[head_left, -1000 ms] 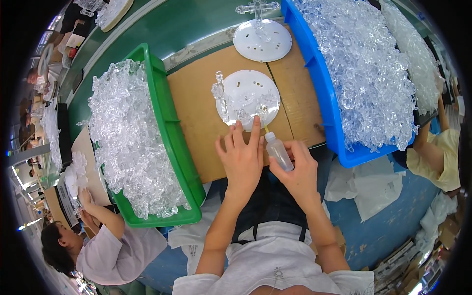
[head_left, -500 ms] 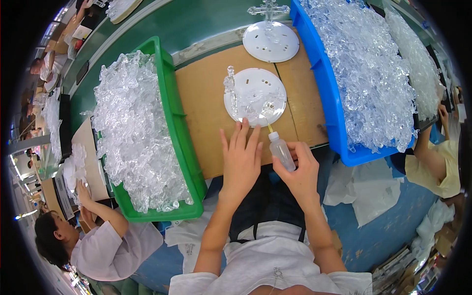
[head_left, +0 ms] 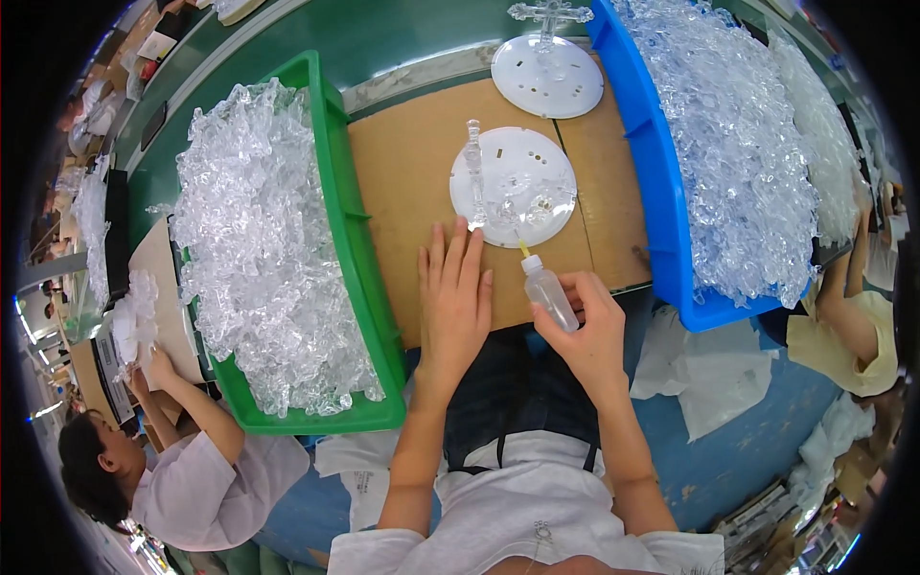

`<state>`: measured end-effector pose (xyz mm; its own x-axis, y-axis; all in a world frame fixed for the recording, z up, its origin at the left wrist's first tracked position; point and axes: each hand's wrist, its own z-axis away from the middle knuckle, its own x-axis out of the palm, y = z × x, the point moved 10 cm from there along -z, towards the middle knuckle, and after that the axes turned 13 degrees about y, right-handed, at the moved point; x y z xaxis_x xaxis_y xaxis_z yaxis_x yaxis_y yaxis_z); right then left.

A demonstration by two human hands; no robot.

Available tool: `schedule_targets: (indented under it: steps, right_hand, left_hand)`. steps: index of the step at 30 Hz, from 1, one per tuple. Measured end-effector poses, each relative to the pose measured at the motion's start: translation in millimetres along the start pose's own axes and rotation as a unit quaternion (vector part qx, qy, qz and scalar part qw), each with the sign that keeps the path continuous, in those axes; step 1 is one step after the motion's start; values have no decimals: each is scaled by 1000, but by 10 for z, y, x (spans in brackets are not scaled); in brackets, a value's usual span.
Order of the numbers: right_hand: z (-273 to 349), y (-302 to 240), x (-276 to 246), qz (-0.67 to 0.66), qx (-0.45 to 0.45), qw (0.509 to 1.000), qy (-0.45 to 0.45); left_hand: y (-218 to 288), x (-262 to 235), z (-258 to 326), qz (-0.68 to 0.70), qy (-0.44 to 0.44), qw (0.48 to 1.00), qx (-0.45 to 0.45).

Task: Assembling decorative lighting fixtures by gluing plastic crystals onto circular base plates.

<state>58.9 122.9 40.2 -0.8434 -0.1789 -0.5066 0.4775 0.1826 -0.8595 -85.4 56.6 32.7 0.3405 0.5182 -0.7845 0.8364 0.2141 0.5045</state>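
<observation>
A small clear squeeze bottle with a white cap and a thin yellowish nozzle is held in the closed fingers of my right hand. Its nozzle points at the near rim of a round white plate with small holes. On that plate are clear plastic pieces, including a ridged clear piece at its left side. My left hand rests flat with fingers stretched out, fingertips close to the plate's near left edge, holding nothing.
A green bin of clear plastic parts stands at left, a blue bin of similar parts at right. Behind, another white plate carries a clear cross-shaped piece. Cardboard covers the worktop. Co-workers sit on both sides.
My left hand has shifted left and down, away from the plate, onto the cardboard. The right hand still holds the bottle in nearly the same place. The view has shifted slightly.
</observation>
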Motion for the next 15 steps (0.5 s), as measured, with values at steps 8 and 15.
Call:
schedule_targets:
  steps: [8,15]
  right_hand:
    - [0,21,4,1,13,1000,-8]
    - [24,-20,-1,7,6,1000,8]
  left_hand:
    - [51,-110,-174,21,75,997,-11]
    - [10,-156,-377,108,212,966,-105]
